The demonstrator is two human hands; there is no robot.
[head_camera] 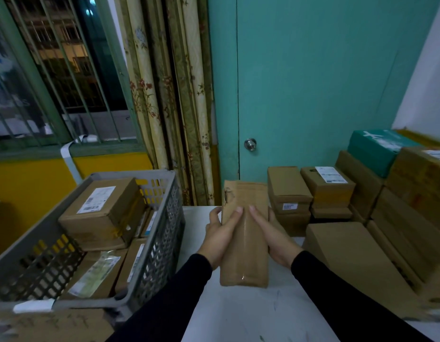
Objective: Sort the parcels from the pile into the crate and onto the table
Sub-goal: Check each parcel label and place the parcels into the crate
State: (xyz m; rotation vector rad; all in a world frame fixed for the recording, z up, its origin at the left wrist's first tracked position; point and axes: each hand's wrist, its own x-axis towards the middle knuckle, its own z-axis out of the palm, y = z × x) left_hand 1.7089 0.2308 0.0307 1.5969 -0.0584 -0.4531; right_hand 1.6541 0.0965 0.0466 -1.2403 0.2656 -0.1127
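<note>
Now holding a narrow taped parcel (pixel 245 233) upright above the white table (pixel 238 317), left hand (pixel 217 239) and right hand (pixel 275 236) gripping its long sides, thumbs lying flat on the front, fingers wrapping behind. Judging it light and stiff; slick tape down the middle, so clamping the cardboard edges. Waiting leftward, the grey crate (pixel 162 243); farther right, the parcel pile (pixel 349 218).

The worktop (pixel 241 314) is white with a few small marks. On its right side sits a pile of brown boxes (pixel 349 218), some stacked on others. A green box (pixel 376 149) rests on top at the back. One big brown box (pixel 347 253) lies nearest.
</note>
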